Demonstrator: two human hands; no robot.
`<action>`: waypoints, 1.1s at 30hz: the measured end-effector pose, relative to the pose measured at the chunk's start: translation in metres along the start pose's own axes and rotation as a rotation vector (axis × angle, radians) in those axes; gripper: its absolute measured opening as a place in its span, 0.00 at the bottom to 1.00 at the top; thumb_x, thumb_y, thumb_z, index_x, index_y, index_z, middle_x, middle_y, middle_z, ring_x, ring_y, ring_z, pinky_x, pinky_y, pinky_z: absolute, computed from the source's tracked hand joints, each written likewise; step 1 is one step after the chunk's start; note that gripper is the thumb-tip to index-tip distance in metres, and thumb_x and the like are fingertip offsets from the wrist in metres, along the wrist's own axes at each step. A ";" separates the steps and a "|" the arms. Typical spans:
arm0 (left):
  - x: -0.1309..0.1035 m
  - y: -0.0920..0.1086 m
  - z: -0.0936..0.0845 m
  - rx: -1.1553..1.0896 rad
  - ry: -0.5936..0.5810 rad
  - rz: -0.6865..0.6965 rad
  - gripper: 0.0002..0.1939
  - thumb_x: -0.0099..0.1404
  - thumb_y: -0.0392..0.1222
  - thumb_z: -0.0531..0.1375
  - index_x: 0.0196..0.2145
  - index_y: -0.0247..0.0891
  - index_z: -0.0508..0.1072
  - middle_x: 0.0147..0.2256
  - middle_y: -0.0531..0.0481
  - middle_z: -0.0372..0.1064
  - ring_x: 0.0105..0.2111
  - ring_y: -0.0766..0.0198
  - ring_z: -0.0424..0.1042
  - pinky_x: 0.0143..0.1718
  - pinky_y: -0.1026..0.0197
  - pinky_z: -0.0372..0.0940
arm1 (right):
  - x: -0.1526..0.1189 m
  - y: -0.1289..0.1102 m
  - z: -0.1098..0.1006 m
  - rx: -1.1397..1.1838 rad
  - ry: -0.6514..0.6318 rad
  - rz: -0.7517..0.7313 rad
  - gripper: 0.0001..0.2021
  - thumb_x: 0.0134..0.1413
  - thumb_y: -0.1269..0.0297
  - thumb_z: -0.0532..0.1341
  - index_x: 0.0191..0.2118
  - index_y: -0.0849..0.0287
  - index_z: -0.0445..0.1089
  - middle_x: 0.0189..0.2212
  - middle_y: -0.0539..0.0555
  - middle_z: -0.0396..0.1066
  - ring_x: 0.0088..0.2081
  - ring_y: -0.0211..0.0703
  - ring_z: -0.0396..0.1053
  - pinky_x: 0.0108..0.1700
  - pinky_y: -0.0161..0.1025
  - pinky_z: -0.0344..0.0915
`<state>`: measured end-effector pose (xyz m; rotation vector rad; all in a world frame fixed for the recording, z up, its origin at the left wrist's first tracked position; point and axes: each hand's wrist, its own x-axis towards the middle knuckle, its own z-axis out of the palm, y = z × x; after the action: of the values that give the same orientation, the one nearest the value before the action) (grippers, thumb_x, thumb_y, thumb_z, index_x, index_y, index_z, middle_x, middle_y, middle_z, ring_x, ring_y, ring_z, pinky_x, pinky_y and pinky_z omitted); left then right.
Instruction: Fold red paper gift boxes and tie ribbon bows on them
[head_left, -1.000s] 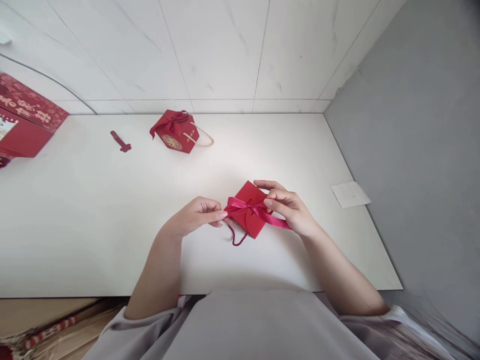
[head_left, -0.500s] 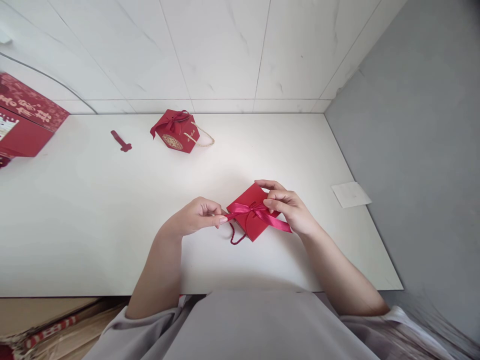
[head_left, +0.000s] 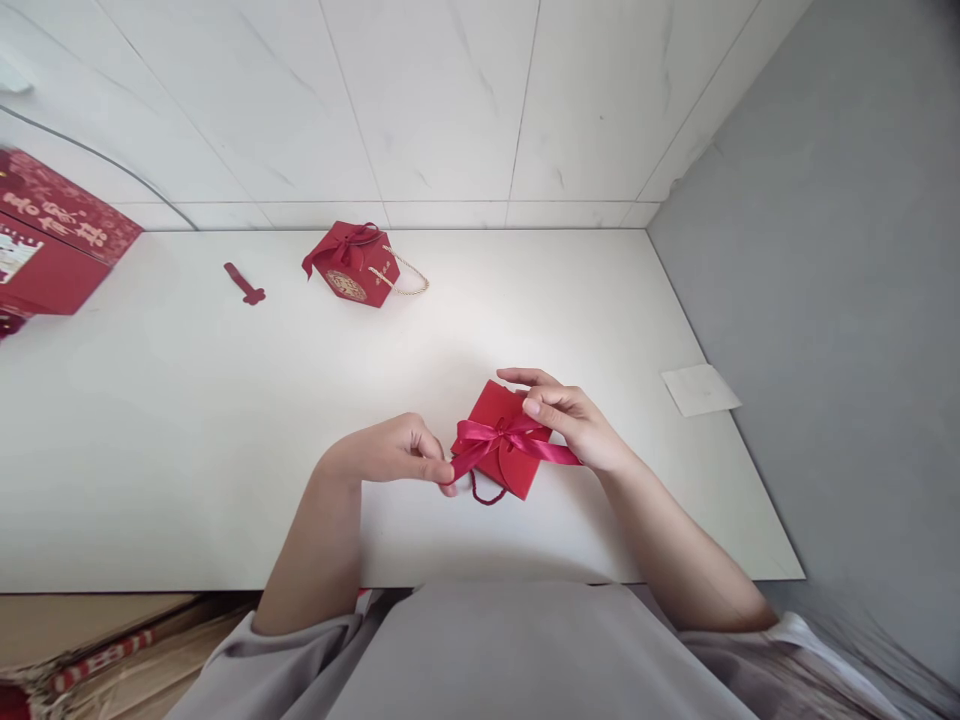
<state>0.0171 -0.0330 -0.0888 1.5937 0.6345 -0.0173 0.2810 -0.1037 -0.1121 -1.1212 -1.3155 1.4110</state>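
Crosswise on the red box, the pink ribbon is pinched at opposite sides by the left hand and the right hand.

I have a white table before me. At its far left stands a large lettered red box; next comes a flat dark red strip, then a bow-tied, many-sided red carton. A white paper lies at the right edge. Nearest me is a ribboned small box; whether it touches the tabletop, I can't tell.
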 end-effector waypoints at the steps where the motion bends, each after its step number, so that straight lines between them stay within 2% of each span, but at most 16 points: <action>1: 0.001 -0.001 -0.001 0.021 0.006 -0.028 0.21 0.61 0.53 0.63 0.18 0.36 0.74 0.21 0.48 0.71 0.23 0.64 0.68 0.28 0.62 0.63 | 0.000 0.000 0.000 -0.011 0.006 -0.010 0.19 0.62 0.52 0.60 0.23 0.56 0.69 0.58 0.54 0.66 0.61 0.52 0.63 0.59 0.48 0.62; 2: 0.002 -0.002 -0.001 0.042 0.068 -0.047 0.22 0.63 0.54 0.61 0.19 0.36 0.73 0.20 0.49 0.69 0.23 0.65 0.67 0.27 0.62 0.62 | 0.000 0.000 -0.001 -0.028 0.019 -0.021 0.19 0.62 0.52 0.59 0.23 0.56 0.69 0.57 0.54 0.67 0.61 0.52 0.62 0.59 0.48 0.61; 4: 0.006 -0.001 0.002 0.067 0.337 -0.008 0.18 0.64 0.53 0.60 0.25 0.37 0.71 0.25 0.50 0.69 0.27 0.64 0.68 0.30 0.63 0.63 | -0.002 -0.004 0.000 -0.084 0.086 -0.065 0.16 0.63 0.53 0.58 0.27 0.55 0.69 0.57 0.54 0.67 0.62 0.52 0.61 0.59 0.49 0.61; 5: 0.008 0.000 0.005 0.069 0.459 0.052 0.14 0.64 0.52 0.61 0.30 0.38 0.71 0.31 0.49 0.71 0.33 0.62 0.70 0.34 0.62 0.65 | -0.004 -0.007 0.001 -0.130 0.141 -0.108 0.13 0.63 0.54 0.58 0.30 0.54 0.70 0.57 0.55 0.67 0.62 0.52 0.61 0.58 0.50 0.62; 6: 0.010 0.002 0.008 0.066 0.529 0.128 0.12 0.64 0.51 0.61 0.35 0.39 0.71 0.38 0.48 0.71 0.40 0.59 0.71 0.39 0.61 0.66 | -0.007 -0.010 0.003 -0.194 0.198 -0.167 0.10 0.63 0.55 0.59 0.33 0.53 0.70 0.55 0.56 0.67 0.60 0.52 0.63 0.57 0.51 0.62; 7: 0.013 0.003 0.012 0.056 0.546 0.206 0.11 0.64 0.49 0.61 0.39 0.40 0.70 0.45 0.46 0.69 0.47 0.57 0.70 0.45 0.58 0.66 | -0.010 -0.014 0.006 -0.271 0.251 -0.248 0.07 0.63 0.57 0.59 0.36 0.52 0.70 0.53 0.56 0.69 0.58 0.51 0.65 0.56 0.51 0.63; 8: 0.015 0.004 0.015 0.041 0.525 0.270 0.11 0.64 0.48 0.61 0.41 0.41 0.69 0.50 0.45 0.67 0.52 0.55 0.67 0.51 0.56 0.65 | -0.014 -0.017 0.009 -0.368 0.281 -0.349 0.05 0.62 0.59 0.60 0.37 0.52 0.70 0.49 0.57 0.70 0.54 0.51 0.68 0.53 0.50 0.64; 10: 0.019 0.005 0.020 -0.001 0.450 0.343 0.09 0.65 0.47 0.59 0.41 0.41 0.69 0.56 0.43 0.63 0.55 0.54 0.66 0.56 0.52 0.62 | -0.023 -0.023 0.017 -0.579 0.217 -0.584 0.03 0.62 0.62 0.60 0.38 0.51 0.71 0.40 0.55 0.73 0.44 0.49 0.71 0.46 0.48 0.67; 12: 0.022 0.003 0.023 -0.030 0.406 0.355 0.09 0.66 0.47 0.59 0.39 0.40 0.69 0.58 0.42 0.61 0.55 0.52 0.66 0.57 0.50 0.62 | -0.031 -0.025 0.027 -0.799 0.022 -0.817 0.05 0.61 0.58 0.61 0.37 0.51 0.72 0.38 0.53 0.75 0.41 0.47 0.71 0.44 0.47 0.66; 14: 0.024 0.001 0.023 -0.040 0.390 0.359 0.09 0.66 0.47 0.59 0.37 0.39 0.70 0.59 0.42 0.60 0.58 0.50 0.64 0.58 0.50 0.61 | -0.035 -0.022 0.038 -1.007 -0.144 -0.937 0.10 0.63 0.55 0.59 0.35 0.53 0.73 0.42 0.53 0.76 0.43 0.46 0.70 0.45 0.46 0.65; 17: 0.025 -0.001 0.021 -0.055 0.386 0.357 0.09 0.66 0.47 0.60 0.35 0.39 0.71 0.59 0.42 0.60 0.61 0.49 0.61 0.59 0.50 0.61 | -0.036 -0.013 0.051 -1.235 -0.179 -0.933 0.13 0.66 0.57 0.56 0.35 0.56 0.74 0.53 0.56 0.73 0.47 0.48 0.69 0.44 0.47 0.65; 20: 0.025 -0.003 0.019 -0.091 0.397 0.352 0.08 0.66 0.46 0.60 0.34 0.38 0.71 0.59 0.42 0.61 0.61 0.49 0.60 0.58 0.49 0.62 | -0.034 -0.005 0.055 -1.305 -0.132 -0.892 0.12 0.66 0.60 0.56 0.38 0.59 0.75 0.59 0.60 0.68 0.53 0.52 0.68 0.45 0.49 0.66; 23: 0.027 -0.006 0.018 -0.137 0.400 0.344 0.09 0.66 0.46 0.60 0.31 0.38 0.72 0.57 0.42 0.63 0.63 0.48 0.58 0.59 0.48 0.61 | -0.032 -0.002 0.052 -1.288 -0.113 -0.861 0.11 0.67 0.62 0.55 0.45 0.58 0.73 0.58 0.61 0.68 0.56 0.52 0.67 0.54 0.54 0.66; 27: 0.029 -0.008 0.019 -0.169 0.396 0.303 0.14 0.65 0.49 0.60 0.28 0.38 0.75 0.59 0.43 0.62 0.61 0.47 0.61 0.59 0.48 0.61 | -0.030 -0.001 0.048 -1.211 -0.127 -0.903 0.11 0.66 0.68 0.56 0.50 0.58 0.71 0.56 0.58 0.72 0.58 0.51 0.67 0.66 0.60 0.56; 30: 0.030 -0.007 0.020 -0.178 0.377 0.302 0.17 0.66 0.51 0.59 0.26 0.37 0.74 0.59 0.44 0.62 0.59 0.47 0.63 0.59 0.48 0.60 | -0.029 -0.002 0.046 -1.177 -0.136 -0.931 0.13 0.64 0.73 0.56 0.51 0.59 0.70 0.56 0.57 0.72 0.58 0.51 0.68 0.69 0.59 0.53; 33: 0.031 -0.006 0.020 -0.148 0.402 0.316 0.19 0.67 0.51 0.58 0.22 0.37 0.70 0.57 0.44 0.63 0.61 0.48 0.61 0.60 0.50 0.59 | -0.027 -0.002 0.046 -1.098 -0.130 -0.939 0.15 0.63 0.76 0.56 0.53 0.61 0.69 0.54 0.58 0.73 0.57 0.50 0.69 0.69 0.57 0.54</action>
<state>0.0478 -0.0401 -0.1084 1.5480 0.6663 0.5838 0.2413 -0.1398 -0.1076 -0.7838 -2.3751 -0.0075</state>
